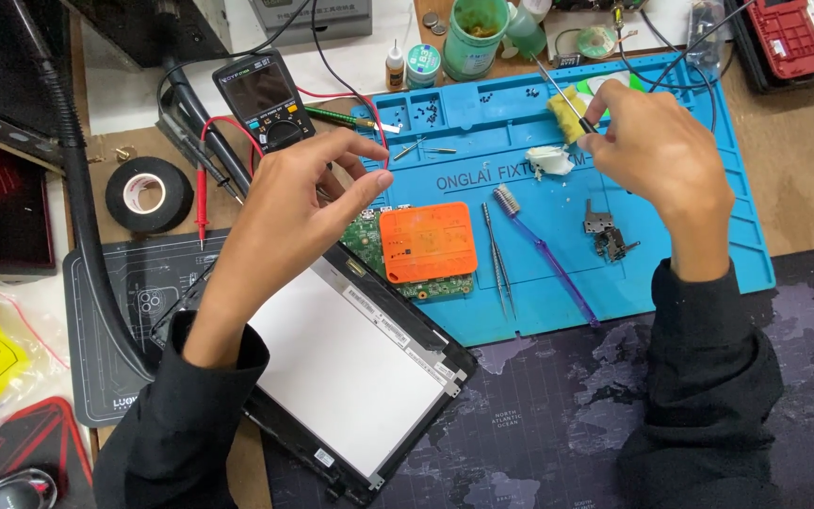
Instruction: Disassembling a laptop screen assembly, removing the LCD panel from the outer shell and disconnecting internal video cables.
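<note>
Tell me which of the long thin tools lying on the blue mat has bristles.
The purple toothbrush, lying diagonally with its bristled head toward the mat's middle. The metal tweezers just left of it end in bare points.

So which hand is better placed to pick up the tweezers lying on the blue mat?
Probably the left hand: it is empty, fingers open, near the tweezers. The right hand already grips a thin tool.

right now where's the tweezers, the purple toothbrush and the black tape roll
tweezers [498,264], head view, middle of the shafts
purple toothbrush [548,256], head view, on the handle
black tape roll [173,188], head view, right side of the ring
</note>
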